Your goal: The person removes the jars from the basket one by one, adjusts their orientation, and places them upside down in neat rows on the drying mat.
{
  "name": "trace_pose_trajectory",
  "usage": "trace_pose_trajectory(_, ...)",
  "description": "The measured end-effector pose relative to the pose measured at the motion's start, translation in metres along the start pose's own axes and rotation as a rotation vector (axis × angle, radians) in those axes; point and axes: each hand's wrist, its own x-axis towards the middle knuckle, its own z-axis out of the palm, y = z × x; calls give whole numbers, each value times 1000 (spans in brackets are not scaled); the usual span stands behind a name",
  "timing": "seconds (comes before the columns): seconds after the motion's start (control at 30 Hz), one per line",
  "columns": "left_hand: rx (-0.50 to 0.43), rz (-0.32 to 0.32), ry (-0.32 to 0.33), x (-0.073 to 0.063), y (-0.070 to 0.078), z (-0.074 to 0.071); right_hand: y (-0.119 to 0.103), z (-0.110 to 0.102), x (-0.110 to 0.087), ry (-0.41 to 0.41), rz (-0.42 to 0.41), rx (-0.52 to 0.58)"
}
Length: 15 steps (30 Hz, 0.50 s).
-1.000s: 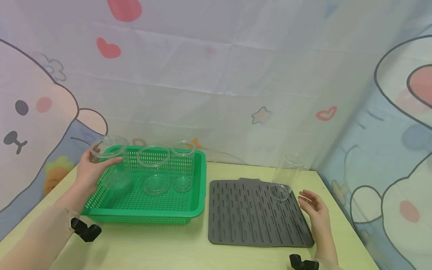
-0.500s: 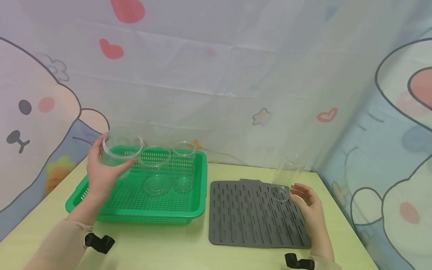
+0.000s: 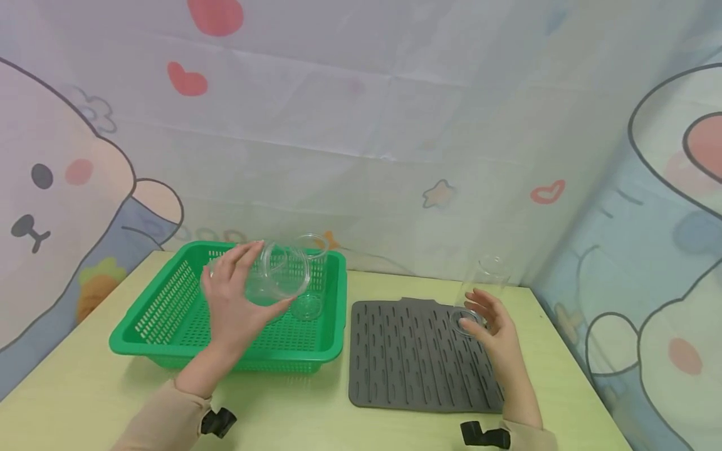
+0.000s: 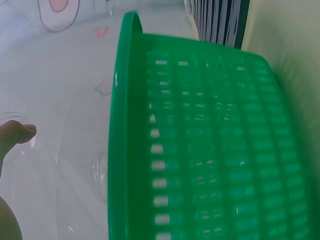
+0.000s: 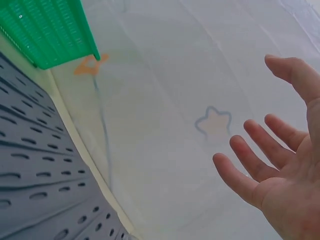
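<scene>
My left hand (image 3: 231, 300) grips a clear plastic cup (image 3: 290, 272) above the green basket (image 3: 135, 341). The cup is tilted, its mouth facing right. A narrow clear cup (image 3: 311, 282) stands upright in the basket, just behind it. Another clear cup there is mostly hidden by the hand and the held cup. My right hand (image 3: 499, 329) is over the right part of the grey ridged mat (image 3: 417, 363), fingers spread and relaxed, holding nothing. Close by it, a tall clear cup (image 3: 487, 275) stands on the mat's back right corner. The right wrist view also shows the hand (image 5: 295, 185) holding nothing.
The basket and mat lie side by side on a pale yellow table (image 3: 316, 413), with a narrow gap between them. A printed cloth (image 3: 361, 138) hangs behind, and another printed cloth panel (image 3: 632, 250) stands along the right edge.
My left hand has moved right with its cup, from the basket's left part, and tipped the cup from upright to tilted. My right hand has shifted left over the mat.
</scene>
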Motion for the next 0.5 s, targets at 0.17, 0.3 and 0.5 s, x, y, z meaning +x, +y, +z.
trace_pose_trajectory(0.17,63,88,-13,-7,15,18,-10,13,2,-61,-6,1)
trace_pose_trajectory(0.3,118,149,-57,-13,25,34,-17,24,1,-100,-6,-14)
trace_pose_trajectory(0.5,167,255,-55,-21,40,54,-27,40,1,-160,10,0)
